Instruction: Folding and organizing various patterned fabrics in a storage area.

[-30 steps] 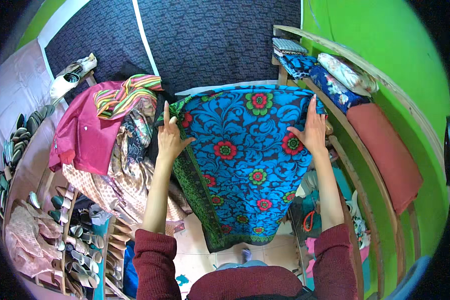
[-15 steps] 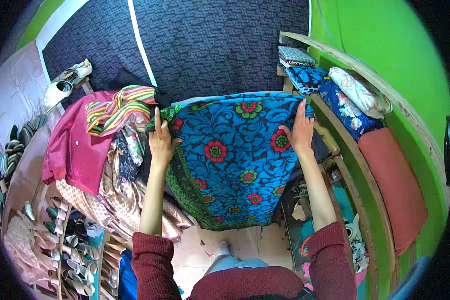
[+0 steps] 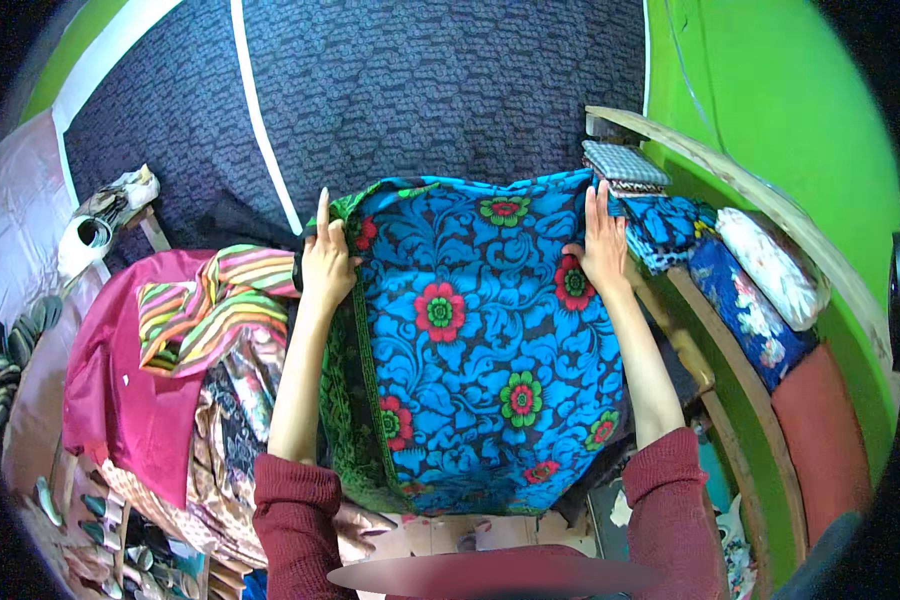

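A blue floral cloth (image 3: 480,390) with red and green flowers and a green patterned border hangs spread out before me. My left hand (image 3: 327,258) grips its upper left corner, the index finger pointing up and the other fingers curled in. At the upper right corner, my right hand (image 3: 600,240) pinches the fabric, thumb on the near face and fingers stretched upward along the edge. Between the hands the top edge is fairly taut, with slight waves. The cloth's lower part hangs toward the floor, and the finger parts behind the fabric are hidden.
On the left lie a magenta cloth (image 3: 130,370) and a striped cloth (image 3: 225,300), near racks of shoes (image 3: 20,345). A wooden shelf (image 3: 760,400) at right bears folded cloths (image 3: 625,165) and a rust-red cloth (image 3: 820,440). Behind stands a dark patterned wall (image 3: 420,90).
The blue floral cloth looks larger and hangs lower in view, still held at both corners. My view has shifted, and the shelf and its folded cloths appear lower and farther right.
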{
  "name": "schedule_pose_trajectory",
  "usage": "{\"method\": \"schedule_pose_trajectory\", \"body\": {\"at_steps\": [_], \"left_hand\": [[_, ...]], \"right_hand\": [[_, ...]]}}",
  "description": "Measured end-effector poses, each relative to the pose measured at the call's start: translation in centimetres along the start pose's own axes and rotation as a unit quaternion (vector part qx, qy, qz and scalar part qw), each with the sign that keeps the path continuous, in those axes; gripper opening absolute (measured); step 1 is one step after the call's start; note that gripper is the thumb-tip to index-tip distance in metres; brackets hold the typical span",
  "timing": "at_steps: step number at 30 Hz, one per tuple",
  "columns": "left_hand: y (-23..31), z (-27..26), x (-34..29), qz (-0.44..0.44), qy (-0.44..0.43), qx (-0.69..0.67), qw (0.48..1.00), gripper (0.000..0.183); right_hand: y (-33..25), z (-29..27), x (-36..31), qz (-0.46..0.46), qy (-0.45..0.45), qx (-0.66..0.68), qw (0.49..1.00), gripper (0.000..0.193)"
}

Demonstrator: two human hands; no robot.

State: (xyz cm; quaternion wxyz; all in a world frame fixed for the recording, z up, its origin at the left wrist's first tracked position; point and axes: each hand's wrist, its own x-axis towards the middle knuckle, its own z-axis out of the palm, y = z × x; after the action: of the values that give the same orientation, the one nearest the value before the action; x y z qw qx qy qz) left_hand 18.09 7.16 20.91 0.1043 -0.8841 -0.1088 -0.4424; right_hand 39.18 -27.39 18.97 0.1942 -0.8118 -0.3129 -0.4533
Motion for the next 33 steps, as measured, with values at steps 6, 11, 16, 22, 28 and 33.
{"method": "schedule_pose_trajectory", "body": {"at_steps": [6,11,16,22,28,33], "left_hand": [[-0.9,6.4,8.1,-0.021,0.019,0.011,1.0,0.051],[-3.2,11.6,11.8,-0.039,0.085,0.062,0.994,0.04],[-4.4,16.4,13.2,-0.064,0.129,0.121,0.982,0.034],[-5.4,22.4,6.6,-0.062,0.012,0.01,0.998,0.033],[-7.2,25.1,0.4,-0.126,-0.092,-0.326,0.932,0.022],[-6.2,19.2,-1.0,-0.311,-0.129,-0.651,0.68,0.018]], "right_hand": [[2.2,5.2,7.0,-0.026,0.026,-0.062,0.997,0.112],[2.2,9.7,12.0,0.001,0.005,-0.058,0.998,0.108],[2.6,15.7,14.0,-0.032,0.056,-0.031,0.997,0.106],[3.5,24.5,7.0,0.009,-0.028,0.048,0.998,0.11],[5.3,28.9,1.6,0.059,-0.105,0.158,0.98,0.09],[9.4,26.2,-1.2,0.217,-0.065,0.347,0.91,0.04]]}}
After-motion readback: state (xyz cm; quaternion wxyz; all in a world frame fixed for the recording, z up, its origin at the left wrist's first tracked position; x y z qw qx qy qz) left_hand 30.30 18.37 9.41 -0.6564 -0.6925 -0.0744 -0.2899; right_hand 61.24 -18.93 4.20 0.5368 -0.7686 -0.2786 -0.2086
